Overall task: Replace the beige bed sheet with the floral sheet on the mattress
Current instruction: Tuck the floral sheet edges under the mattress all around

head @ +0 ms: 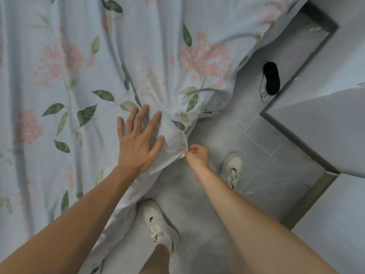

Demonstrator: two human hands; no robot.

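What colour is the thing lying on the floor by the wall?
Black; it looks like an eye mask with a thin strap. Head view.

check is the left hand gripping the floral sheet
No, the left hand lies flat with spread fingers pressing on the floral sheet; only the right hand pinches its edge.
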